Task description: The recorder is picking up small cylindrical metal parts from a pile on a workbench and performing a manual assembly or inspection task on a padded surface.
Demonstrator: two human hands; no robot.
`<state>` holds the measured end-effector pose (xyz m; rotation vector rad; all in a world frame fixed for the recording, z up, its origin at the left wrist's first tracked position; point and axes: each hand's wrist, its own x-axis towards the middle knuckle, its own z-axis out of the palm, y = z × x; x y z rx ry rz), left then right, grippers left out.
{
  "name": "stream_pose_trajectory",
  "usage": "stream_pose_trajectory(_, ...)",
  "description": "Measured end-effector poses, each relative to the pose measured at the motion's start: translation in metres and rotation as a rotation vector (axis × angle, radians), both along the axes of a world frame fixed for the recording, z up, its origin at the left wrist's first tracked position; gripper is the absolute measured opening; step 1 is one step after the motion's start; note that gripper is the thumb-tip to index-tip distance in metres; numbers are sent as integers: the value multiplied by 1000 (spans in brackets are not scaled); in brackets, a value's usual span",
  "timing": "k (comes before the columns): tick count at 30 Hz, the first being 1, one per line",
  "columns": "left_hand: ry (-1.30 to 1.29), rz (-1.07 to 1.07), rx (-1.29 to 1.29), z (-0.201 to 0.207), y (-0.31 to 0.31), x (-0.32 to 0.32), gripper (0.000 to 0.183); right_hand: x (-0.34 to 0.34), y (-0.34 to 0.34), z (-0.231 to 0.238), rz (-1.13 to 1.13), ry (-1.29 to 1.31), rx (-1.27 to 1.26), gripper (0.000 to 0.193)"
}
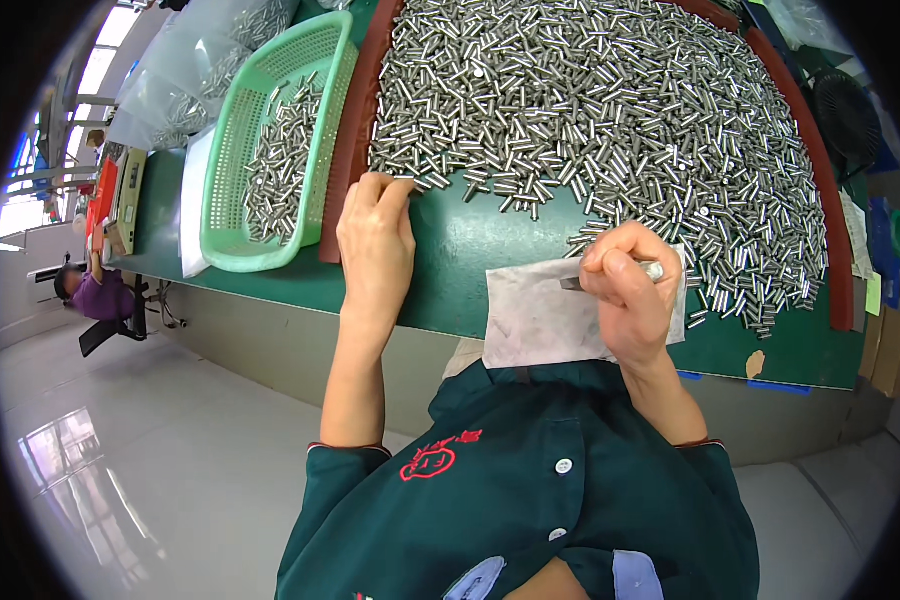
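Note:
A broad heap of short shiny metal pins (590, 100) covers the green table. My left hand (377, 235) rests at the heap's near left corner, beside the red-brown border strip. Its fingers are curled together against the outermost pins; whatever sits between the fingertips is hidden. Over a stained white cloth (535, 315) at the table's front edge, my right hand (630, 285) is closed round a small tool (570, 284). A dark flat tip of it points left out of the fist, and I cannot make out its exact kind.
Left of the strip (348, 150) stands a green plastic basket (260, 262) with more pins inside. Clear bags of pins (180, 90) lie behind it. Another border strip (815, 170) and a black fan (847, 115) are on the right. A person in purple (102, 295) sits far left.

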<state>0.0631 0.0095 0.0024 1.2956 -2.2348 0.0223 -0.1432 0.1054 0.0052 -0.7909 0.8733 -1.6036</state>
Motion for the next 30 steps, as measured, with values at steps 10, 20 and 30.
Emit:
stream_pose_trajectory(10,-164,-110,34,4,-11,-1,11,0,-1,-2,-24,-2,3,16)
stream_pose_trajectory(20,-267,-322,8,17,-20,-2,21,0,0,-1,-8,-26,-9,16)
stream_pose_trajectory(30,-371,-319,175,21,-23,-4,24,-1,1,0,-3,-32,-12,15)
